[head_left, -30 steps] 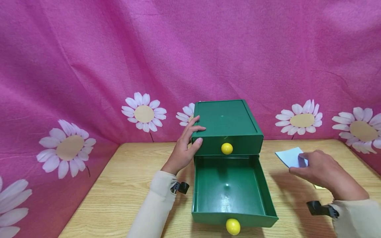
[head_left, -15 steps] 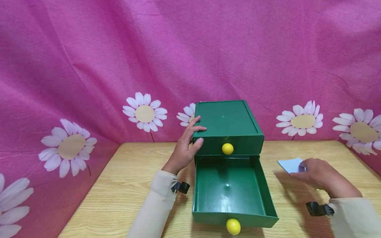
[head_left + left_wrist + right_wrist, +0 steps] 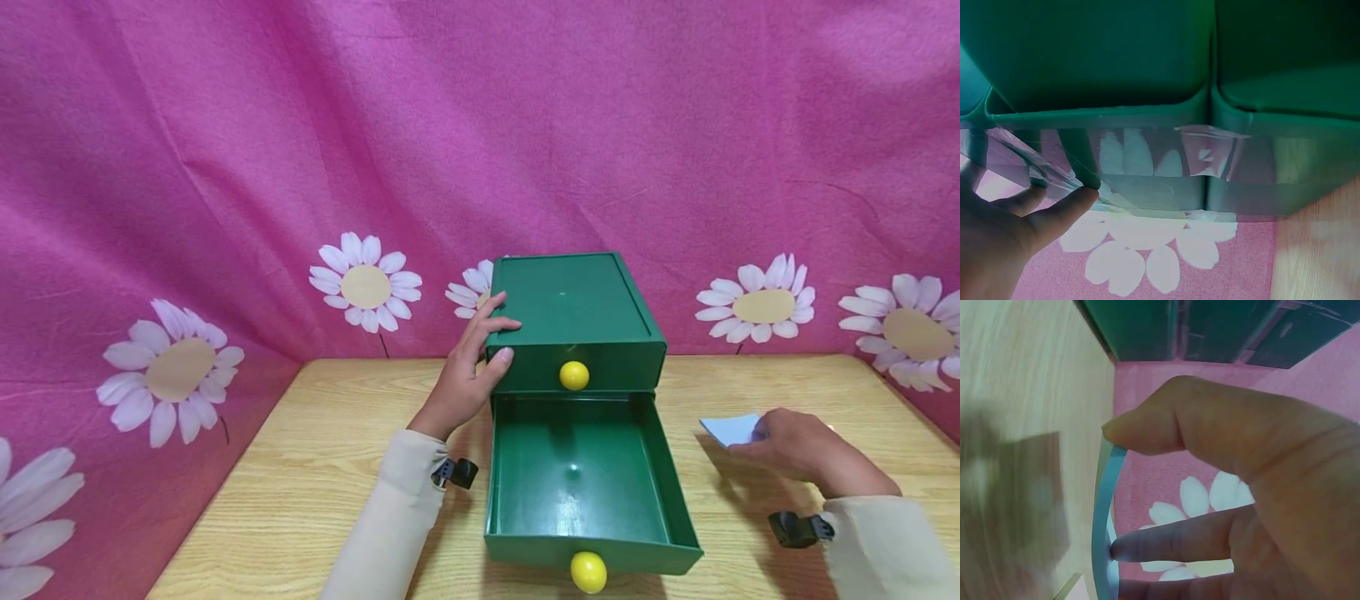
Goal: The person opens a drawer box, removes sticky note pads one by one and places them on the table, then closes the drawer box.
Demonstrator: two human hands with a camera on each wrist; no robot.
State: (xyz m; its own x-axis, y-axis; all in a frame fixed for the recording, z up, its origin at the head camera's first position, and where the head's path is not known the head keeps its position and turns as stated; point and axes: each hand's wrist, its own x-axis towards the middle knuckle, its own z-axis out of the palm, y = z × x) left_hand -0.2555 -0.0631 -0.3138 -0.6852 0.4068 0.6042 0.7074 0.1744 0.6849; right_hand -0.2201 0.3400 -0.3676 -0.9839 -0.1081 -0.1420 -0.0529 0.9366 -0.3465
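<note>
A green two-drawer unit (image 3: 570, 300) with yellow knobs stands on the table, its upper drawer (image 3: 615, 367) closed. The lower drawer (image 3: 592, 550) is pulled out, and nothing lies in it. Against the unit's front left corner rests my left hand (image 3: 459, 383), fingers spread on the top and thumb by the front face. My right hand (image 3: 798, 450) pinches a light blue sticky note pad (image 3: 726, 429) between thumb and fingers, right of the drawer. The right wrist view shows that pad (image 3: 1105, 506) edge-on and slightly bent, above the table.
A pale paper corner (image 3: 1075, 589) shows low in the right wrist view, mostly cut off. The wooden table (image 3: 322, 467) meets a pink cloth (image 3: 480, 150) printed with white daisies at the back and sides. Clear tape (image 3: 1147, 162) runs along the unit.
My right hand has lowered the blue pad toward the table and come slightly nearer. My left hand and the drawer unit have stayed in place.
</note>
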